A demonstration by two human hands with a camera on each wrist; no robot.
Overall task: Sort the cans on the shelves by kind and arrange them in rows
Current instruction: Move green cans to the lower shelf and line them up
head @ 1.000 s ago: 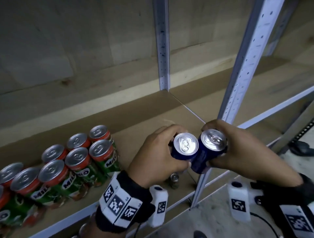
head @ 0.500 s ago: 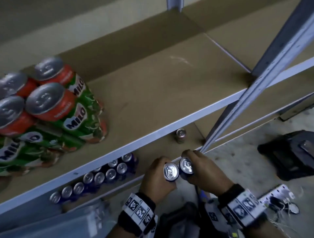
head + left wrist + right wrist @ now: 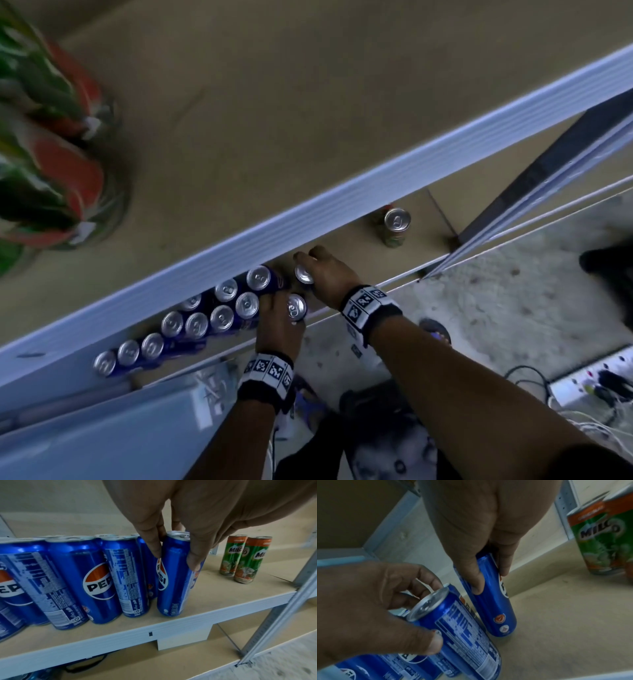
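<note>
On the lower shelf [image 3: 442,192] stand two rows of blue Pepsi cans [image 3: 222,317]. My left hand [image 3: 281,318] [image 3: 174,555] pinches a Pepsi can [image 3: 173,577] near its top, at the right end of the front row, its base on the board by the front edge. Just behind, my right hand [image 3: 322,270] [image 3: 490,580] grips a second Pepsi can [image 3: 496,601] [image 3: 304,274] by its upper half, slightly tilted, base at the board. Green Milo cans [image 3: 240,558] [image 3: 396,222] stand further right on this shelf. More Milo cans [image 3: 51,144] sit blurred on the upper shelf.
The upper shelf's pale front rail [image 3: 342,192] overhangs the back Pepsi row. A metal upright [image 3: 548,178] stands at the shelf's right end. On the floor lie a power strip with cables [image 3: 582,380] and a black object [image 3: 609,263].
Both hands have dropped with their Pepsi cans from the upper shelf level to the lower shelf, reaching the right end of the Pepsi rows. The head view has tilted down.
</note>
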